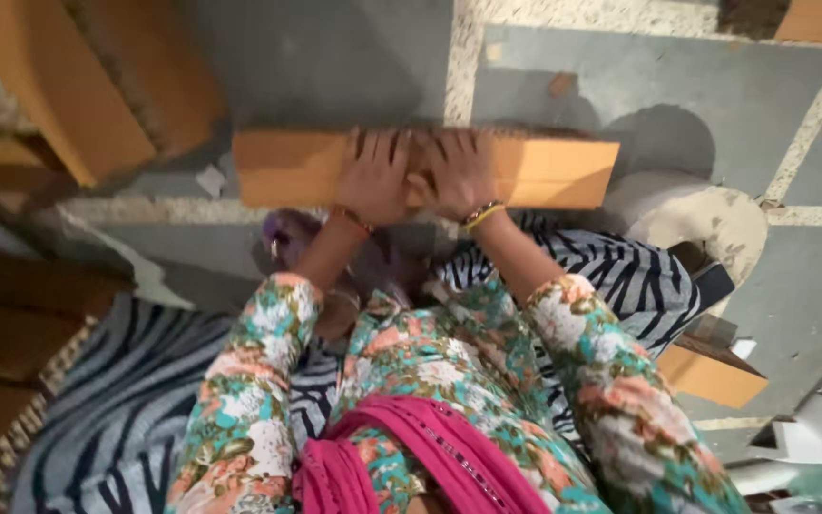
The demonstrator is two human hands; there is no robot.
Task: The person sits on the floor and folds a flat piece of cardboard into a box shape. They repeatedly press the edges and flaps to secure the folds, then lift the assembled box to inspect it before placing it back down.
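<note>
both palms pressed flat on long cardboard box (425,171) over floor (677,95): left hand (373,179), right hand (459,173), fingers spread, gripping nothing.

Box (544,171) mid hidden; fingers (373,148) blurred.

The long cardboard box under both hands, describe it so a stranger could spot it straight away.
Start at the grey tiled floor. In front of the seated person lies the long cardboard box, with the left hand and right hand pressed flat on it. Other cardboard pieces lie untouched.
</note>
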